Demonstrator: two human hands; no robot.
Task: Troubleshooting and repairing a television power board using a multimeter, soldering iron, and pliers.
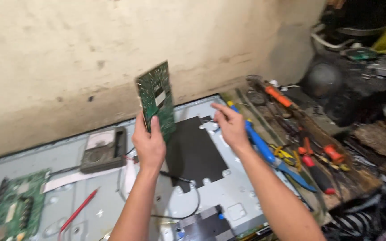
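Observation:
My left hand (148, 145) holds a green circuit board (157, 99) upright by its lower edge, lifted above a large grey metal panel (228, 192). Just to the right hovers my right hand (229, 125), fingers apart and holding nothing, above a black rectangular sheet (195, 154) on the panel. A black wire (188, 196) curls across the panel below my left wrist.
A second green circuit board (16, 207) lies at the panel's left end, a grey speaker box (103, 149) behind it, a red probe (79, 209) in front. Screwdrivers and pliers (309, 154) crowd the wooden bench on the right. A plaster wall (112, 49) stands behind.

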